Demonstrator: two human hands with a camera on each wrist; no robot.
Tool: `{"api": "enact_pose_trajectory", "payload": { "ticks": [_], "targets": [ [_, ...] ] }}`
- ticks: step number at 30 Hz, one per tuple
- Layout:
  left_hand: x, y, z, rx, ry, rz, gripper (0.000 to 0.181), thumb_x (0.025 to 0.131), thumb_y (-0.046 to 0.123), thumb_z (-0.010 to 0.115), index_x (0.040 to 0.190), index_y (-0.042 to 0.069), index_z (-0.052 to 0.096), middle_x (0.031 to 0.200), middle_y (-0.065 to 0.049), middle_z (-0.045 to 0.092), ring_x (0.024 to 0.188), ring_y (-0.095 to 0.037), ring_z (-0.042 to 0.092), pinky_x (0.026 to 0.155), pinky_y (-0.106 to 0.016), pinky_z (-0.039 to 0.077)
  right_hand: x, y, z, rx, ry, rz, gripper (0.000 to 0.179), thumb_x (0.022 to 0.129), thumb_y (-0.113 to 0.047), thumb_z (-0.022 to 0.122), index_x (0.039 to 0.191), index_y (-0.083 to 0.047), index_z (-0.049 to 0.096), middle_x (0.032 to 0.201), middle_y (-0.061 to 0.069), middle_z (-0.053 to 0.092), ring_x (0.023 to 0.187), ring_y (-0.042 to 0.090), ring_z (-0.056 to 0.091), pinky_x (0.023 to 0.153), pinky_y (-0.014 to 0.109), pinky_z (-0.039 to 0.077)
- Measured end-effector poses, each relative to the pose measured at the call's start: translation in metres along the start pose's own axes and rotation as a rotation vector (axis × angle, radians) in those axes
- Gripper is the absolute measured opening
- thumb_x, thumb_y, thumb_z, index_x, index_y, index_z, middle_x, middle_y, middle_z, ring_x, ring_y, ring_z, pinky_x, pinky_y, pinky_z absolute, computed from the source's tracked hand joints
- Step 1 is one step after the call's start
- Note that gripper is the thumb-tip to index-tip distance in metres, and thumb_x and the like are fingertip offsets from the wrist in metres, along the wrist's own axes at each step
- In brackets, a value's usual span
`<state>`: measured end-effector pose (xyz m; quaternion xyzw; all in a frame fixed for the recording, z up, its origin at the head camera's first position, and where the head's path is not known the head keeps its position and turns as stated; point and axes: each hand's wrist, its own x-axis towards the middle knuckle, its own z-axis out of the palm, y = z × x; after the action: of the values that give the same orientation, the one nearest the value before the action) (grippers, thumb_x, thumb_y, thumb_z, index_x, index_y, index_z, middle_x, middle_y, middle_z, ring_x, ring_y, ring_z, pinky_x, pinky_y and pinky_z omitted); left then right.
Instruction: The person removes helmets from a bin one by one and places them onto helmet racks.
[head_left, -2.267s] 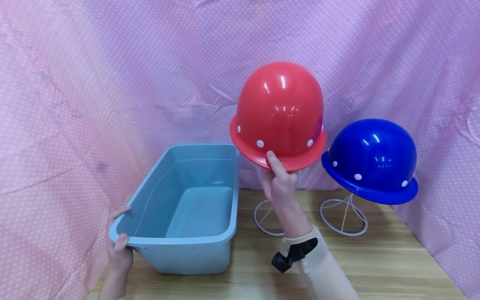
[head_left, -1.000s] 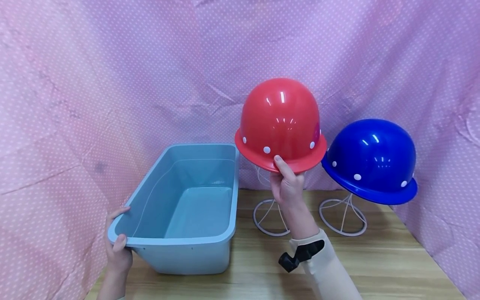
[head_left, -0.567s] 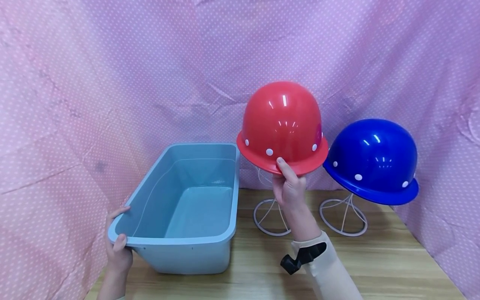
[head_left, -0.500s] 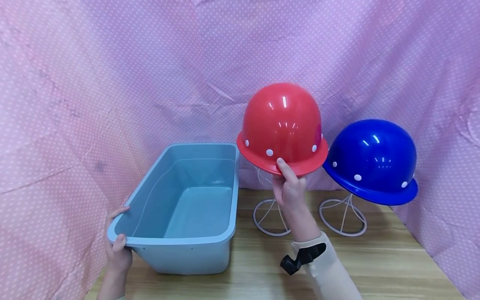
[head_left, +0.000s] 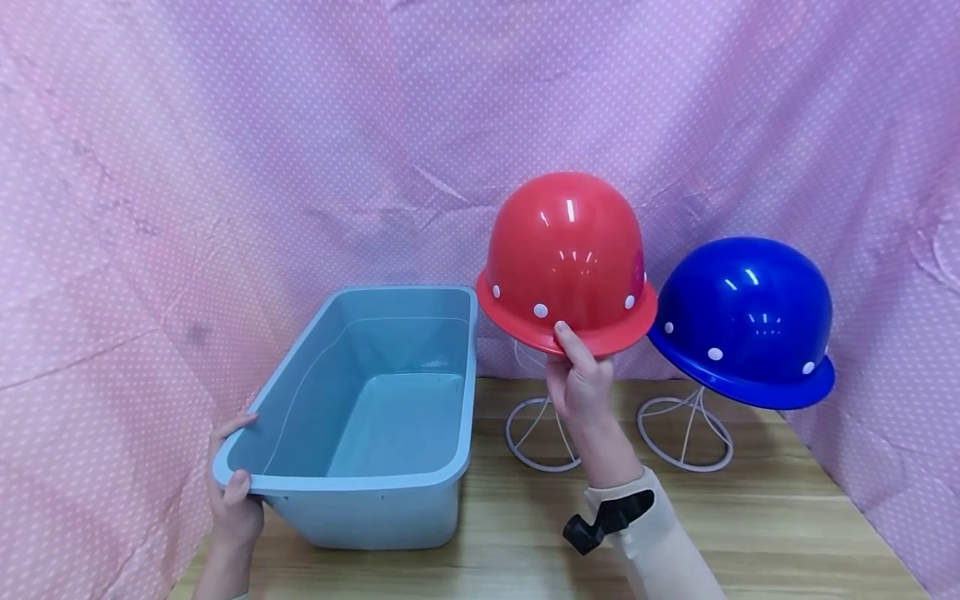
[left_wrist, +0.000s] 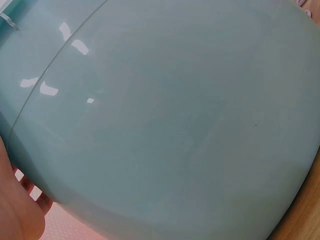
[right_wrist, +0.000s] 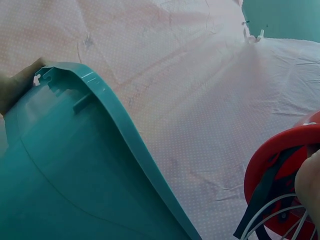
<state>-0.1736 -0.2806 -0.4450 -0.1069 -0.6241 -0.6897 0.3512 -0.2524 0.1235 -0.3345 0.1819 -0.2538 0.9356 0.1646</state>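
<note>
My right hand [head_left: 581, 387] grips the front brim of a red hard hat [head_left: 566, 258], thumb on top and fingers underneath. The hat sits over a white wire stand [head_left: 543, 467]; in the right wrist view the stand's wire loops [right_wrist: 272, 202] reach up into the hat beside its dark inner straps [right_wrist: 272, 185]. My left hand [head_left: 238, 508] holds the near left corner of a light blue plastic tub [head_left: 360, 482], thumb over the rim. In the left wrist view the tub's outer wall [left_wrist: 165, 115] fills most of the picture.
A blue hard hat [head_left: 750, 317] rests tilted on another white wire stand [head_left: 686, 467] to the right, its brim right beside the red one. All stand on a wooden table [head_left: 525, 550]. Pink dotted cloth [head_left: 337, 125] hangs behind and at both sides.
My right hand has lowered the red hard hat and moved it slightly right, over the wire stand, slowing toward now. My left hand and the tub have stayed nearly in place.
</note>
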Motion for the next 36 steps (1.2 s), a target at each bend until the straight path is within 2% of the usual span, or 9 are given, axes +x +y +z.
{"api": "enact_pose_trajectory", "payload": {
  "ticks": [9,18,30,36],
  "targets": [
    [-0.002,-0.005,-0.001,-0.046,-0.002,0.026,0.066,0.084,0.023,0.064,0.144,-0.004,0.053,0.146,-0.014,0.05,0.13,-0.024,0.05,0.102,-0.04,0.036,-0.001,-0.002,-0.003,0.013,0.045,0.001,0.05,0.101,0.004,0.062,0.144,-0.014,0.044,0.132,0.004,0.058,0.128,0.022,0.062,0.098,0.03,0.06],
    [0.001,-0.003,-0.001,-0.045,-0.001,0.035,0.067,0.081,0.022,0.062,0.143,-0.004,0.053,0.146,-0.012,0.049,0.129,-0.023,0.049,0.101,-0.039,0.034,-0.002,-0.002,-0.007,0.027,0.05,0.028,0.049,0.1,0.004,0.063,0.142,-0.013,0.044,0.13,0.004,0.059,0.124,0.021,0.065,0.095,0.029,0.061],
    [0.002,-0.01,-0.004,-0.085,-0.012,0.078,0.065,0.083,0.021,0.064,0.141,-0.006,0.054,0.145,-0.015,0.05,0.13,-0.024,0.05,0.101,-0.04,0.034,-0.007,-0.002,-0.01,-0.003,0.068,0.047,0.051,0.101,0.004,0.061,0.145,-0.015,0.042,0.134,0.003,0.056,0.132,0.022,0.058,0.098,0.029,0.06],
    [0.0,-0.011,-0.004,-0.086,-0.01,0.089,0.064,0.083,0.021,0.063,0.14,-0.006,0.054,0.145,-0.015,0.05,0.129,-0.024,0.049,0.101,-0.04,0.033,-0.007,0.001,-0.015,0.007,0.081,0.047,0.049,0.101,0.007,0.058,0.143,-0.014,0.043,0.133,0.003,0.057,0.129,0.021,0.06,0.098,0.028,0.06]
  ]
}}
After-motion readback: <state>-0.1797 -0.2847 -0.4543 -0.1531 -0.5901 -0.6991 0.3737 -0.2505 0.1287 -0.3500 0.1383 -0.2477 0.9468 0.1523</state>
